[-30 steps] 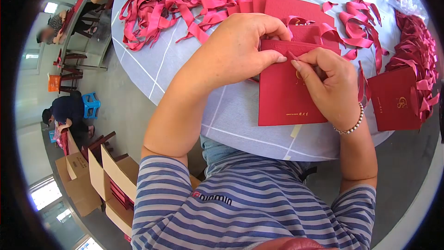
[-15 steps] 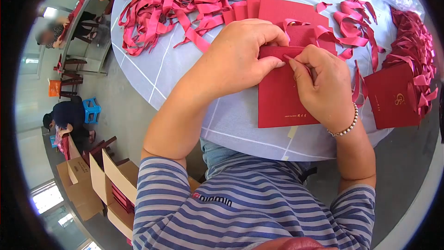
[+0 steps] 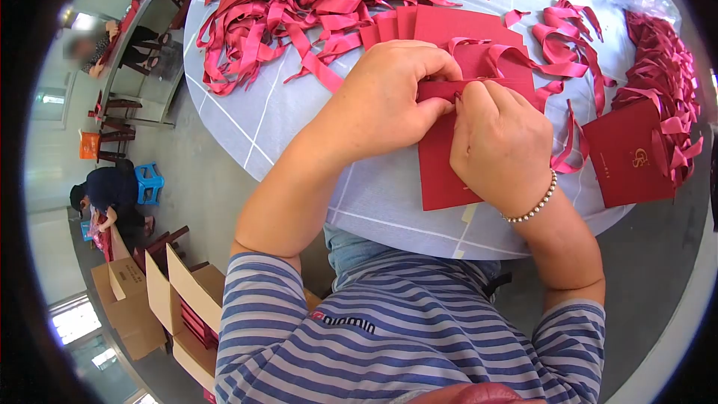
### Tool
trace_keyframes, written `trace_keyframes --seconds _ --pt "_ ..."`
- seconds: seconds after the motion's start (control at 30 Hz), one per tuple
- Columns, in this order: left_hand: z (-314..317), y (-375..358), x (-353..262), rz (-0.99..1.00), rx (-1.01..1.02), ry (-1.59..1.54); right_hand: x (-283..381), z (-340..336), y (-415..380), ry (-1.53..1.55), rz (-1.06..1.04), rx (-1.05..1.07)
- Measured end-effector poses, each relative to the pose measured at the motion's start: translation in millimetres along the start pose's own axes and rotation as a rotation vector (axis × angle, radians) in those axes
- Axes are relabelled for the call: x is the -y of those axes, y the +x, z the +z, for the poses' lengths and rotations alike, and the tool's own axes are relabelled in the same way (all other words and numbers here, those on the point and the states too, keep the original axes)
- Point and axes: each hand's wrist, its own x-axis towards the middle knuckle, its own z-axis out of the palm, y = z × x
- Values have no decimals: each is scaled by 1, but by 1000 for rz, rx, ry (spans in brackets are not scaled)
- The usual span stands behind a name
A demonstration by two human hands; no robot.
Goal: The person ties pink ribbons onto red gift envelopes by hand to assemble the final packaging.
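Note:
A red paper gift bag [image 3: 443, 176] lies flat at the table's front edge, its top edge away from me. My left hand [image 3: 396, 97] is closed, thumb and fingers pinching the bag at its top edge. Against the same edge, my right hand [image 3: 501, 138] is closed in a pinch on a ribbon end, which its fingers mostly cover. The right hand also hides the bag's lower right part and printing. Just beyond lie more red bags [image 3: 456, 24], with a loose pink-red ribbon [image 3: 535, 64] across them.
A heap of ribbons [image 3: 250, 41] lies at the far left of the round table [image 3: 235, 123]. Bags with ribbon handles [image 3: 658, 67] are stacked at the right, beside a single bag [image 3: 624, 157]. Open cardboard boxes [image 3: 179, 292] stand at lower left. Other people sit farther left.
My right hand has moved left and turned, bringing its fingertips close to my left thumb. The ribbon end seen between its fingers is now mostly covered. The bag has tilted slightly.

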Motion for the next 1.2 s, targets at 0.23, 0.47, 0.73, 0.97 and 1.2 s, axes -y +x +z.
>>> trace_keyframes --seconds 0.23,0.47,0.73,0.97,1.2 --pt "3 1 10 141 -81 52 -10 9 -3 111 -15 -44" --pt "2 3 12 223 -146 119 -25 -8 0 498 121 52" --pt "4 2 4 271 -169 173 -31 -15 14 382 -9 -141" --pt "7 0 -7 456 -284 341 -45 -42 31 557 160 145" --pt "8 0 -7 579 -277 455 -67 -38 66 601 278 670"
